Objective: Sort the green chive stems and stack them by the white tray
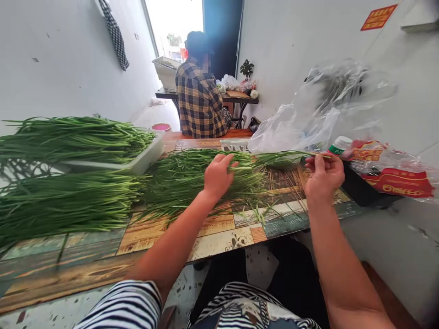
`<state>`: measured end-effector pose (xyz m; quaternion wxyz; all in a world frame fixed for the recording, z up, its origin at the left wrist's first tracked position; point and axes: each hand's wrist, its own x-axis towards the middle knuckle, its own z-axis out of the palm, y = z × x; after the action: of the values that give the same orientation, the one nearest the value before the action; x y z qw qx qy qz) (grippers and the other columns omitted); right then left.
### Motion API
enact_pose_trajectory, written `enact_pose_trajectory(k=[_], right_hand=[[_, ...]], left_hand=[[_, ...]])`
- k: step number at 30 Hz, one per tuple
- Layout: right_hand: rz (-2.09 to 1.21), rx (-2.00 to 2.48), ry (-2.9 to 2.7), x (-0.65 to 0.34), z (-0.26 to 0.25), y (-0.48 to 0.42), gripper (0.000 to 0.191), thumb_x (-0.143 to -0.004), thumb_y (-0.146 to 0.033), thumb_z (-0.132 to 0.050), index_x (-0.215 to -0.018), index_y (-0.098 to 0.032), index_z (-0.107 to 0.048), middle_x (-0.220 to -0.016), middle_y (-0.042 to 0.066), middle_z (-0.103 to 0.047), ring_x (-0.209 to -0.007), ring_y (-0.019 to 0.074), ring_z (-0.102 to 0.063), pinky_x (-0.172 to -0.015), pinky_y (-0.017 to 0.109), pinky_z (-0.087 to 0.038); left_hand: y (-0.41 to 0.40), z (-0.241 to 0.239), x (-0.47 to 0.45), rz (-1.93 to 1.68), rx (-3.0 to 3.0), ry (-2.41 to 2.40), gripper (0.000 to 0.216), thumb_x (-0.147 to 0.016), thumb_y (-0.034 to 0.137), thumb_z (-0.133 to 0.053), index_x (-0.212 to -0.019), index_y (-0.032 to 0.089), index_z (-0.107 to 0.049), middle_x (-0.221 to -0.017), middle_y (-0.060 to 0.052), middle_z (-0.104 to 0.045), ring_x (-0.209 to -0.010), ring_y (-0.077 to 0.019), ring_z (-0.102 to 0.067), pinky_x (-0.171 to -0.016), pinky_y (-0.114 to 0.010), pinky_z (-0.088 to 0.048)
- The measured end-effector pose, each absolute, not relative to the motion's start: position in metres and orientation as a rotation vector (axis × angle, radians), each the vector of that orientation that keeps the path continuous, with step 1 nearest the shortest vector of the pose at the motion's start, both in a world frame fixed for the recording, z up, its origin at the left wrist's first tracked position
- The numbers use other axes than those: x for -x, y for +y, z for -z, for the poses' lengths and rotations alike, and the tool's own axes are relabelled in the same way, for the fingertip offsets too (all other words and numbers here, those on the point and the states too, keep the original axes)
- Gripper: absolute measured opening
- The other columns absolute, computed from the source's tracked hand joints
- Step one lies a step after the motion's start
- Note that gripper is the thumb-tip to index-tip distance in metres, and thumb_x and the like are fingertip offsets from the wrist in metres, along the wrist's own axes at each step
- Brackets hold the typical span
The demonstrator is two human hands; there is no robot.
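Note:
My right hand [324,176] is closed, pinching the end of a thin bunch of garlic chives [281,156] that stretches leftward above the table. A thin pale tip shows at its fingers; whether it is a stalk or a stick I cannot tell. My left hand [219,176] is above a loose pile of garlic chives [181,178], its fingers curled around a pale green chive stalk [243,169]. Thin wooden skewers [295,185] lie on the table between the hands, close to my right hand. Short cut chive bits [259,212] are scattered in front of them.
More chives [68,201] lie at the left, beside a white tray [147,155] heaped with chives. Clear plastic bags [291,123], a white-capped bottle [341,144] and a red-printed packet [399,180] crowd the right. Beyond the patterned table [206,224] sits a person in a plaid shirt [199,103].

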<state>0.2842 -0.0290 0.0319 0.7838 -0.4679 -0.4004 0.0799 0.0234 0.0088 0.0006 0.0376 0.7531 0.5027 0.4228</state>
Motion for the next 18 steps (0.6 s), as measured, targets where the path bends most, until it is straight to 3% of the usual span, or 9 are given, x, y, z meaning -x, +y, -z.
enact_pose_trajectory(k=[4, 7, 13, 16, 18], right_hand=[[-0.116, 0.966, -0.944, -0.239, -0.04, -0.068, 0.019, -0.078, -0.04, -0.062, -0.085, -0.026, -0.051, -0.081, 0.001, -0.065, -0.066, 0.0164, -0.064, -0.058, 0.032, -0.052], [-0.29, 1.042, -1.082, -0.212, -0.031, -0.077, 0.02, -0.079, -0.042, -0.062, -0.085, -0.025, -0.054, -0.079, 0.001, -0.067, -0.067, 0.0154, -0.065, -0.06, 0.03, -0.052], [-0.598, 1.022, -1.15, -0.198, 0.003, -0.068, 0.024, -0.078, -0.041, -0.064, -0.095, -0.023, -0.061, -0.09, 0.003, -0.07, -0.074, 0.0151, -0.065, -0.068, 0.03, -0.053], [-0.601, 1.11, -1.385, -0.206, 0.01, -0.064, 0.022, -0.078, -0.039, -0.066, -0.089, -0.021, -0.069, -0.095, 0.005, -0.07, -0.085, 0.0174, -0.064, -0.075, 0.031, -0.052], [-0.587, 1.196, -1.425, -0.213, 0.013, -0.061, 0.02, -0.077, -0.038, -0.067, -0.083, -0.02, -0.072, -0.087, 0.005, -0.07, -0.081, 0.0176, -0.063, -0.072, 0.03, -0.051]], left_hand=[[-0.003, -0.008, -0.028, -1.433, -2.41, 1.431, 0.036, -0.096, 0.029, -0.037, -0.125, 0.02, -0.057, -0.116, -0.01, -0.062, -0.11, -0.0216, -0.055, -0.099, -0.034, -0.041], [-0.014, -0.009, -0.038, -1.252, -2.63, 1.174, 0.04, -0.095, 0.032, -0.041, -0.134, 0.023, -0.048, -0.125, -0.009, -0.059, -0.117, -0.0227, -0.051, -0.104, -0.036, -0.037], [-0.027, 0.0, -0.05, -0.942, -2.697, 1.084, 0.031, -0.092, 0.019, -0.043, -0.116, 0.021, -0.061, -0.091, -0.006, -0.067, -0.087, -0.018, -0.061, -0.077, -0.026, -0.046], [-0.026, 0.001, -0.048, -0.886, -2.706, 1.085, 0.029, -0.09, 0.014, -0.044, -0.11, 0.019, -0.064, -0.088, -0.005, -0.066, -0.084, -0.0173, -0.061, -0.073, -0.025, -0.046], [-0.024, -0.001, -0.047, -0.825, -2.744, 1.079, 0.028, -0.09, 0.015, -0.044, -0.11, 0.019, -0.064, -0.087, -0.005, -0.066, -0.083, -0.0171, -0.061, -0.072, -0.025, -0.045]])
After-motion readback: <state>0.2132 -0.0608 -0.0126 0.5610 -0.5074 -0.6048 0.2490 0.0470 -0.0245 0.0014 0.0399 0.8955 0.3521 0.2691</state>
